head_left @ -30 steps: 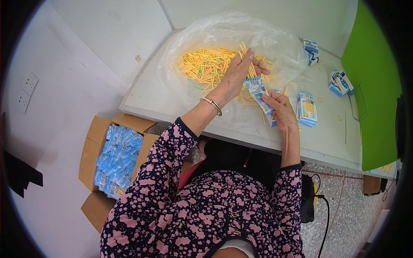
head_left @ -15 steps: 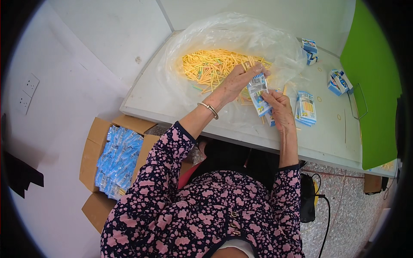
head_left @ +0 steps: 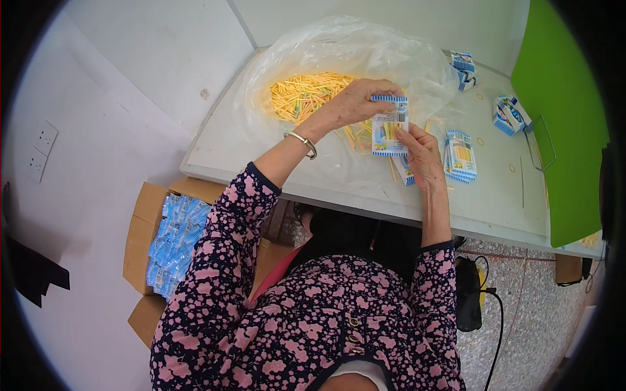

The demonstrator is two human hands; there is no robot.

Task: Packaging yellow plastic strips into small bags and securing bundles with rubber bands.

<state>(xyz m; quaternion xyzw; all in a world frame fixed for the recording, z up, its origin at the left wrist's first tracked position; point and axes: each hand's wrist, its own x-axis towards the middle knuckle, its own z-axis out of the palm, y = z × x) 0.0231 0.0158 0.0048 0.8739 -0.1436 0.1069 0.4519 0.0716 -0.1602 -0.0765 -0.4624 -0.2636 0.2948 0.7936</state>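
A small blue-and-white packet point(head_left: 381, 144) stands upright between my hands, and pale yellow sticks show through its clear window. My left hand point(head_left: 357, 103), with a bangle at its wrist, is closed at the packet's top edge; its fingertips are partly hidden. Lower down, my right hand point(head_left: 424, 156) pinches the packet's right side. Another blue-and-white packet point(head_left: 405, 173) is partly visible beneath the held one. Behind my left hand, a heap of yellow stick-shaped pieces point(head_left: 297, 94) lies in a large clear plastic bag point(head_left: 326, 42). A stack of filled packets point(head_left: 460, 155) lies right of my right hand.
More bundled packets point(head_left: 508, 117) and a small blue-and-white pile point(head_left: 463, 72) sit at the table's far right, beside a green panel point(head_left: 567, 130). Rubber bands and a thin stick lie on the white table point(head_left: 495, 195). At lower left, an open carton point(head_left: 145, 218) holds many blue packets.
The packet has turned from tilted to upright. Sticks that jutted from my left hand no longer show there; sticks now show in the packet's window. My left hand has moved to its top edge.
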